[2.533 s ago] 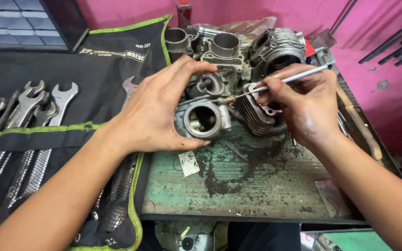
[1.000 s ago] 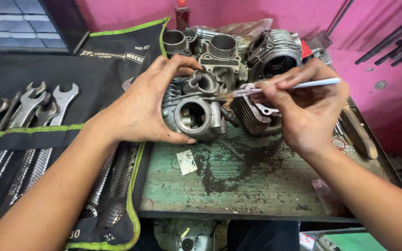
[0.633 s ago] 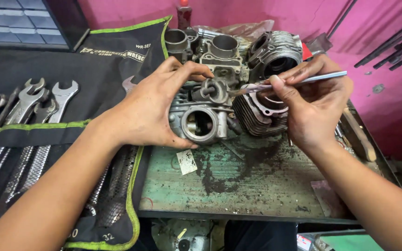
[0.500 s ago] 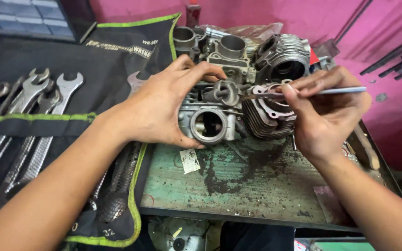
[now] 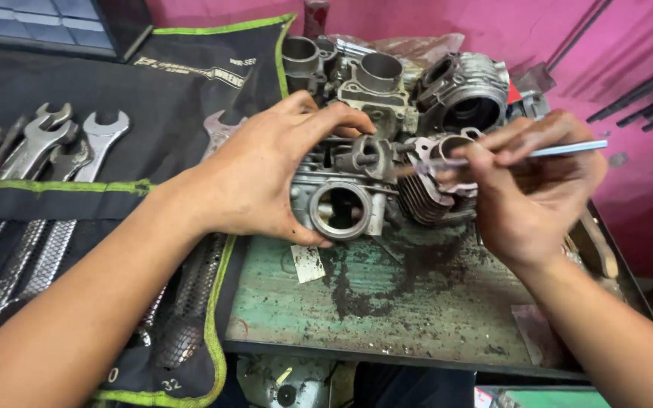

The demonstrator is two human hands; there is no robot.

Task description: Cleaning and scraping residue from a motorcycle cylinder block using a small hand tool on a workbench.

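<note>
We see the left hand (image 5: 266, 177) with its fingers wrapped over the top and side of a grey metal engine part (image 5: 345, 193) that rests on the stained green bench (image 5: 417, 302), its round port facing us. The right hand (image 5: 534, 189) pinches a thin brush (image 5: 493, 157), tip at the part's upper side. A black roll of wrenches (image 5: 54, 143) lies to the left; more engine cylinders (image 5: 379, 72) stand behind.

Grimy metal cylinder head (image 5: 341, 198) on bench; thin brush (image 5: 508, 157) tilted.
</note>
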